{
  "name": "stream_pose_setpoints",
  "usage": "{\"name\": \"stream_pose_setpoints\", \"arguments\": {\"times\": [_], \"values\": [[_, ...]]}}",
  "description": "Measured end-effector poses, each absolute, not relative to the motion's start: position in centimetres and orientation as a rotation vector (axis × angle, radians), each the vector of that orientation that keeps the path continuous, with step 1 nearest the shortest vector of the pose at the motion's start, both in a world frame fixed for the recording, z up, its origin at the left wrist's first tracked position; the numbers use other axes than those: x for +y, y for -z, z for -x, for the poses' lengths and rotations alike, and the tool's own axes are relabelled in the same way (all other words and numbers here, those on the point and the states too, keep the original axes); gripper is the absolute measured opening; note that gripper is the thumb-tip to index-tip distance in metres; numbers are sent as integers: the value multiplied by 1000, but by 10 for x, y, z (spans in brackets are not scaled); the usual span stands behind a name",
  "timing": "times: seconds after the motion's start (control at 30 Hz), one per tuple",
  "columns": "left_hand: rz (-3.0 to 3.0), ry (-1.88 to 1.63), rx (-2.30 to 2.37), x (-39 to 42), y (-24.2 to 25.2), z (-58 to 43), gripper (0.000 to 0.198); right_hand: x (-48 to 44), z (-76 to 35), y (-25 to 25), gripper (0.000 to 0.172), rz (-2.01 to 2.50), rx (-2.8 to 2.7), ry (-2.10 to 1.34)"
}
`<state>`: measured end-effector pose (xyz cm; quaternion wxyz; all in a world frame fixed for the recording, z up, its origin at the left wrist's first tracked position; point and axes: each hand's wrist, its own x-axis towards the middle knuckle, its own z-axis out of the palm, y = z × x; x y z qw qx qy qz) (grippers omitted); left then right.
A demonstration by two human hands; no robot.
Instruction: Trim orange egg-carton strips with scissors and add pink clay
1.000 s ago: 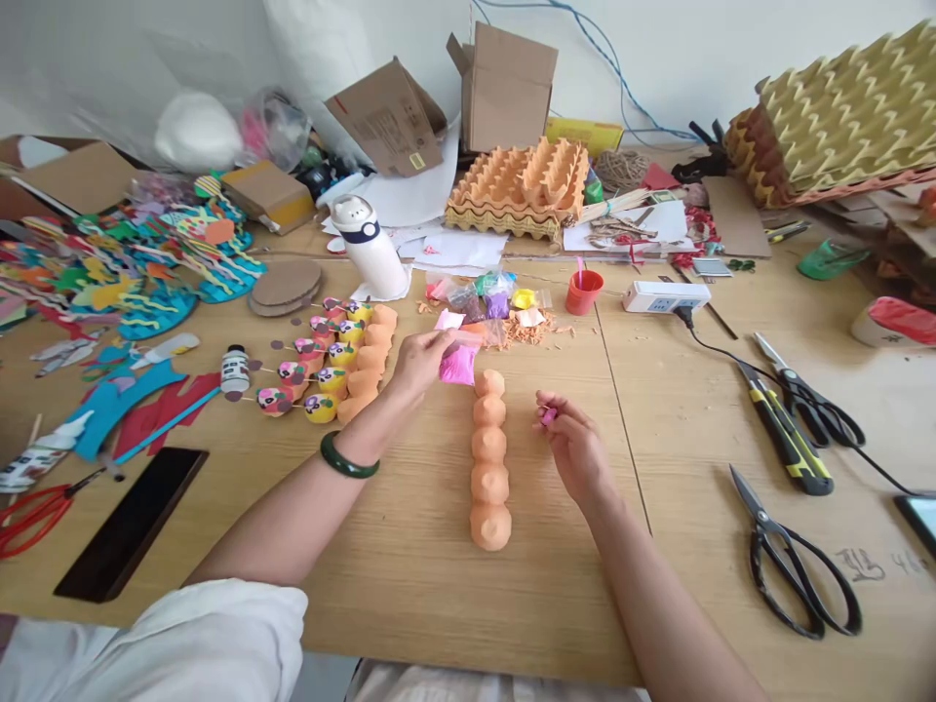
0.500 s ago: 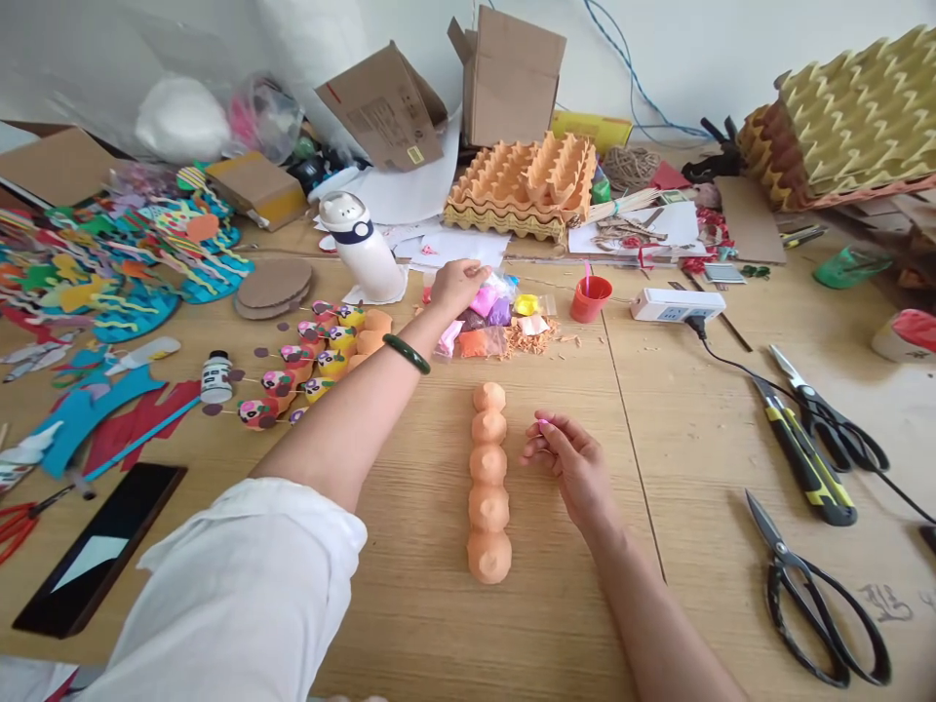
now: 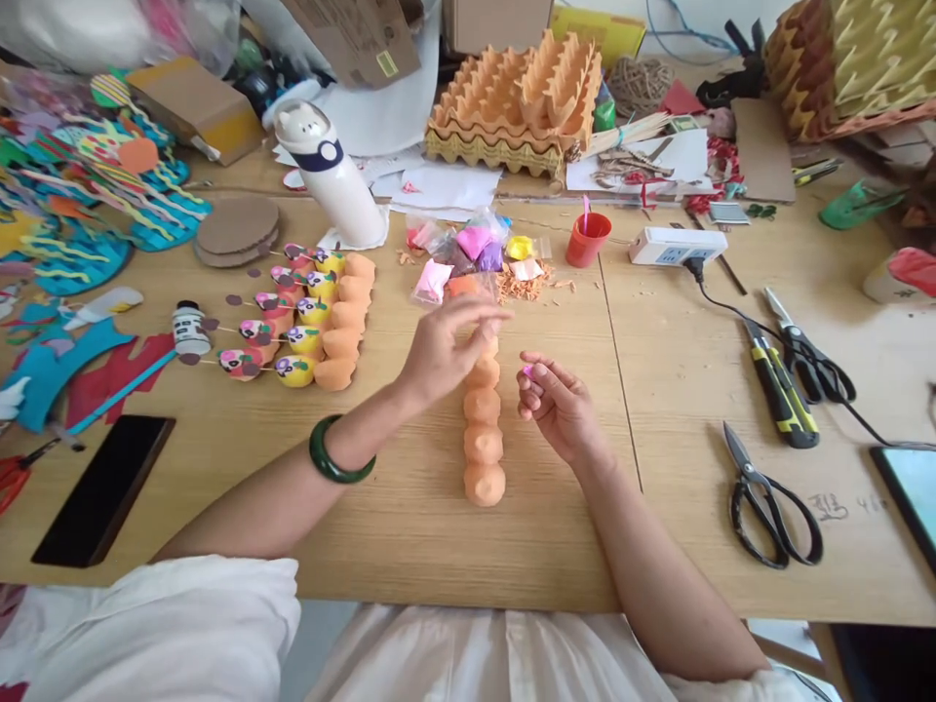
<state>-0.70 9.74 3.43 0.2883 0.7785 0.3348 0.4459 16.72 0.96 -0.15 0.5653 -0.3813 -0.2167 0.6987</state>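
An orange egg-carton strip (image 3: 484,446) of several bumps lies upright in the picture on the wooden table. Over its far end hovers my left hand (image 3: 448,353), thumb and forefinger brought near each other; whether anything is between them I cannot make out. Just right of the strip, my right hand (image 3: 560,400) pinches a small bit of pink clay (image 3: 527,371). Beyond the hands are bags of coloured clay, among them a pink bag (image 3: 433,280), beside orange shavings (image 3: 523,281). Painted carton strips (image 3: 311,311) with decorated bumps stand to the left.
A white bottle (image 3: 332,185), a red cup (image 3: 588,240) and stacked egg trays (image 3: 516,107) stand farther back. On the right are a power strip (image 3: 677,247), a utility knife (image 3: 782,390) and scissors (image 3: 767,507). A phone (image 3: 102,490) lies at left.
My left hand has come back from the clay bags to above the strip's far end. My right hand still holds the pink bit. The view has tilted downward.
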Motion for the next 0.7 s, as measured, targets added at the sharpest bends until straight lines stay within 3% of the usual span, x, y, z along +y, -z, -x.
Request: {"name": "stream_pose_setpoints", "arguments": {"times": [0.2, 0.33, 0.7], "values": [[-1843, -1084, 853, 36, -22, 7, 25, 3, -161, 1, 46, 820, -709, -1710], [-1755, -1143, 944, 22, -14, 9, 17, 0, -158, 1, 50, 832, -833, -1688], [-1613, -1315, 1086, 9, -9, 14, 24, -5, -151, -2, 26, 864, -1191, -1289]]}}
